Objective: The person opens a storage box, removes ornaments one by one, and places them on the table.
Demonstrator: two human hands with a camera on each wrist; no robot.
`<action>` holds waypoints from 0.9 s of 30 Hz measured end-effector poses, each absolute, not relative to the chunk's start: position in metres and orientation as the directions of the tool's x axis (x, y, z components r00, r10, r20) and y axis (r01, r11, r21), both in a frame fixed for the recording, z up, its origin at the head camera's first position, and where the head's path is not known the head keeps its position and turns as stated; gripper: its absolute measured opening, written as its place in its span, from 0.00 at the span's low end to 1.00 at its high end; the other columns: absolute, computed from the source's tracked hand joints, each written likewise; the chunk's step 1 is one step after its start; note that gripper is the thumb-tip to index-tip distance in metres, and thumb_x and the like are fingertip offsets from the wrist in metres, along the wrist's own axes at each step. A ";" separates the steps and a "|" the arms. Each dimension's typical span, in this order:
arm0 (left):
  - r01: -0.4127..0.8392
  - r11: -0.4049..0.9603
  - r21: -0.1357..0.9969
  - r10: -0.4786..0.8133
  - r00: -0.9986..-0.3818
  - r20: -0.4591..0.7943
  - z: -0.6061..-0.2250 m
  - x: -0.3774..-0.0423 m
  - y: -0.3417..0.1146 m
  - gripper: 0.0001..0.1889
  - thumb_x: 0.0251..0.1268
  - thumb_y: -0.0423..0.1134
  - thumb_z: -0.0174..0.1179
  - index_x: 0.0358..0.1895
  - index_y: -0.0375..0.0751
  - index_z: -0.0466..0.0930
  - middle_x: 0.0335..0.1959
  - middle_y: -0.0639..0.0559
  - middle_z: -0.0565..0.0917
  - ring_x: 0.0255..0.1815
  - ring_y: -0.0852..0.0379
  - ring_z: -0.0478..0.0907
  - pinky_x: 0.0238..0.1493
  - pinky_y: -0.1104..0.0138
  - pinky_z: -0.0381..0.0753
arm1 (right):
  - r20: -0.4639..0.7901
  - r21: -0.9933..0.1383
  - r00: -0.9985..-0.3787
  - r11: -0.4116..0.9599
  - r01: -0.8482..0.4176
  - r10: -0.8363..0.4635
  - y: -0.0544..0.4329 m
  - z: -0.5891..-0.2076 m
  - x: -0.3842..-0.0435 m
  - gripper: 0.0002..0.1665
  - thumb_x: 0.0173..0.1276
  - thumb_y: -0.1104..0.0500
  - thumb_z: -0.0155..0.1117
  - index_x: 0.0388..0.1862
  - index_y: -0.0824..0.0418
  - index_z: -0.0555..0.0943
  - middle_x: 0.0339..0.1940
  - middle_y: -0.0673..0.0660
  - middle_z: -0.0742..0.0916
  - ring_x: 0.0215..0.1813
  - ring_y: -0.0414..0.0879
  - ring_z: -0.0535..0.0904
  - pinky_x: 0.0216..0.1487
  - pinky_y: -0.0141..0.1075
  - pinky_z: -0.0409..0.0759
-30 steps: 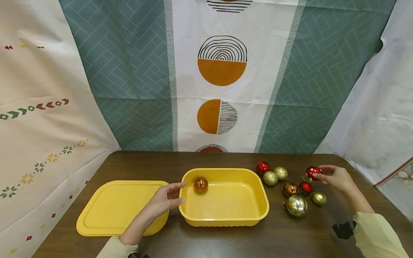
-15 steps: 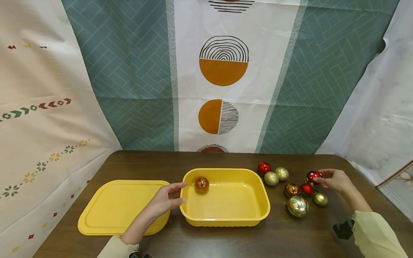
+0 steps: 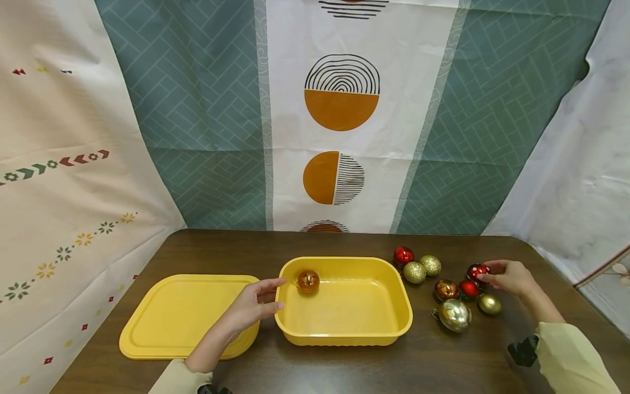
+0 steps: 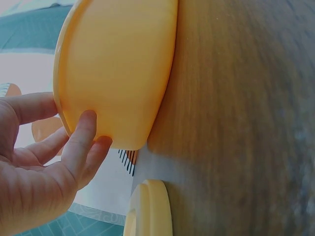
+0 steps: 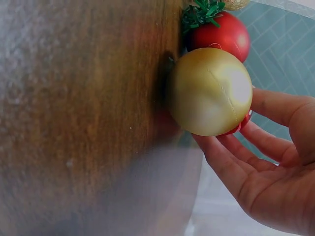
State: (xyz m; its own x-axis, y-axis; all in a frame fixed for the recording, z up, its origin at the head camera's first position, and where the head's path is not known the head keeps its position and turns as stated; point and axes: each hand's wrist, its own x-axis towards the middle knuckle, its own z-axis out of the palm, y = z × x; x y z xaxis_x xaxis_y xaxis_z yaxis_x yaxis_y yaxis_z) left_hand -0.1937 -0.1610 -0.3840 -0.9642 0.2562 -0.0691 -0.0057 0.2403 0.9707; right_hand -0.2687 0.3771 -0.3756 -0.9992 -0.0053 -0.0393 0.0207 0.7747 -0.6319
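My left hand [image 3: 248,306] is at the left end of a yellow plastic box [image 3: 339,341]. In the left wrist view, its fingers [image 4: 81,140] rest against the box's outer wall, fairly straight. My right hand [image 3: 514,278] pinches a red Christmas bauble with white dots [image 3: 475,271], low over the table at the right. Close to it are a plain red bauble [image 3: 469,289] and a matte gold bauble [image 3: 489,304]. In the right wrist view, that gold bauble [image 5: 211,93] hides most of the dotted one. An amber bauble [image 3: 308,282] lies inside the box.
A yellow lid [image 3: 182,317] lies flat left of the box. Right of the box are a shiny red bauble [image 3: 403,256], two glittery gold baubles [image 3: 415,272], a copper bauble [image 3: 447,290] and a large pale gold bauble [image 3: 454,315]. A patterned curtain [image 3: 211,137] hangs behind the table.
My right hand has come down a little with the dotted bauble, closer to the plain red one. The left hand has stayed at the box.
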 end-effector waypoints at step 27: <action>-0.013 0.224 0.975 0.260 -0.963 -0.072 -0.386 -0.193 -0.161 0.28 0.57 0.29 0.59 0.62 0.29 0.64 0.58 0.30 0.68 0.54 0.39 0.71 0.44 0.58 0.79 | 0.155 -0.524 -0.982 0.834 -0.171 -0.104 0.324 -0.328 -0.245 0.34 0.61 0.49 0.62 0.56 0.73 0.71 0.50 0.74 0.78 0.50 0.67 0.75 0.41 0.52 0.76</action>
